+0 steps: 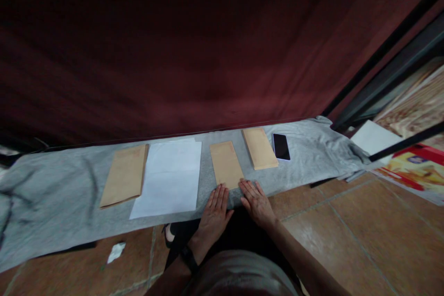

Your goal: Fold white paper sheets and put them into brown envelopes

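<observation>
My left hand [214, 210] lies flat, fingers stretched, on the near edge of a grey cloth-covered surface [62, 203]. My right hand [255, 201] rests beside it, also flat and open. Both sit just below a small brown envelope [226, 163], fingertips touching its near edge. To its right lies a stack of similar brown envelopes [259, 148]. A white sheet of paper [169, 178] lies to the left, and a larger brown envelope [125, 175] beyond that.
A black phone [280, 146] lies face up right of the envelope stack. A dark red curtain [173, 55] hangs behind the surface. The floor is brown tile [347, 231] with a crumpled white scrap [115, 252]. White paper [374, 138] and colourful print sit far right.
</observation>
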The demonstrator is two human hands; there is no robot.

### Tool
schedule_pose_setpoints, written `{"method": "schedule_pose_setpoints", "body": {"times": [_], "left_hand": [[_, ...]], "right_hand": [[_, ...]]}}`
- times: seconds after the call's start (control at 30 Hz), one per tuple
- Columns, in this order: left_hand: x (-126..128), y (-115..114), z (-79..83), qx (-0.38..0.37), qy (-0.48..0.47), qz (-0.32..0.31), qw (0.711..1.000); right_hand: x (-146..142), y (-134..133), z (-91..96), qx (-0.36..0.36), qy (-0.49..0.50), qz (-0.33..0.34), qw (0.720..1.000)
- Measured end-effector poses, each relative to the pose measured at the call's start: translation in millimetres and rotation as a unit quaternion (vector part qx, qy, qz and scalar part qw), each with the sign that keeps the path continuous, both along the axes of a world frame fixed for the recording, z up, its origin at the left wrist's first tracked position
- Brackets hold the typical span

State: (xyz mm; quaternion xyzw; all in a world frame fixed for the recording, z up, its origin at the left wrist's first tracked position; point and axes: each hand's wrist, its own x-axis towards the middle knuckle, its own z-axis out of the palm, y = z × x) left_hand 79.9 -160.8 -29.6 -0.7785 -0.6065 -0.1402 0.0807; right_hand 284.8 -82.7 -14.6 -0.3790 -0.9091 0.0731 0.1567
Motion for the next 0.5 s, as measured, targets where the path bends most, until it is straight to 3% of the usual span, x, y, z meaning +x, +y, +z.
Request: {"method": "schedule_pose_setpoints", "body": {"times": [0.23,0.5], "left_hand": [[-4,-5,1.9,0.001,0.005,0.011,1.000],[-2,-4,-8.5,0.000,0.003,0.016,1.000]], "right_hand": [[-10,4,5.4,0.003,0.045,-0.033,0.998],[-51,25,0.0,-0.022,0.027,0.064,0.997]]}}
